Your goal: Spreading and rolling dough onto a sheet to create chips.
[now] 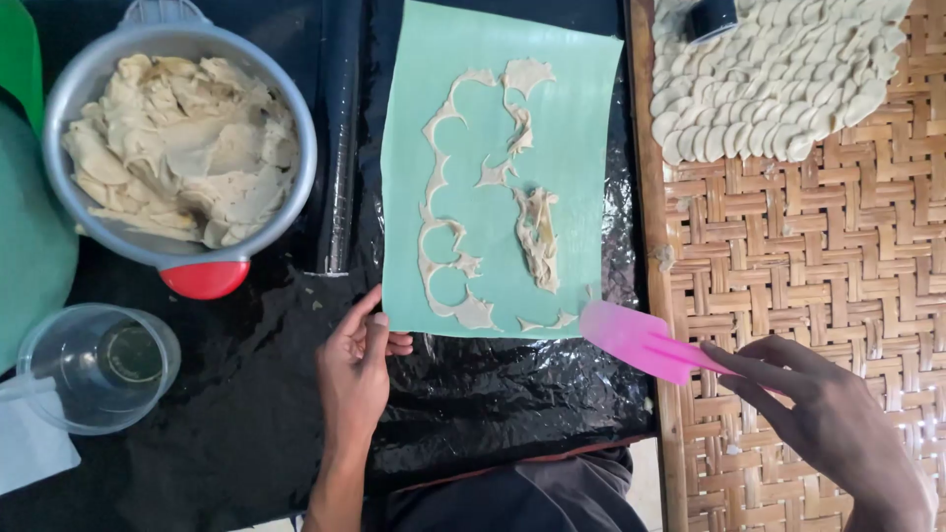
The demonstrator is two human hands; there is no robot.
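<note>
- Hands: the left hand [357, 366] pinches the near left corner of the green sheet [581, 128], thumb on top; the right hand [833, 424] grips the handle of a pink scraper [631, 338], its blade lying at the sheet's near right corner.
- Sheet lies in the middle of the worktop [246, 424], on black crinkled foil [503, 394] that covers the surface.
- Dough scraps [539, 236] rest on the sheet: a thin web with round holes along its left side, and a bunched strip nearer the right.
- Roll [340, 138], dark and glossy, lies just beside the sheet's left edge, between sheet and bowl.
- Bowl [89, 69], metal with a red tab, stands at the far left corner, heaped with dough [182, 148].
- Clear cup [94, 365] stands near the left edge, below the bowl; a white cloth [30, 448] touches it.
- Woven mat [818, 256] covers the right side; rows of dough rounds [778, 69] overlap at its far end, with a dark cutter [711, 18] among them.
- Green plastic [30, 236] shows at the left edge.
</note>
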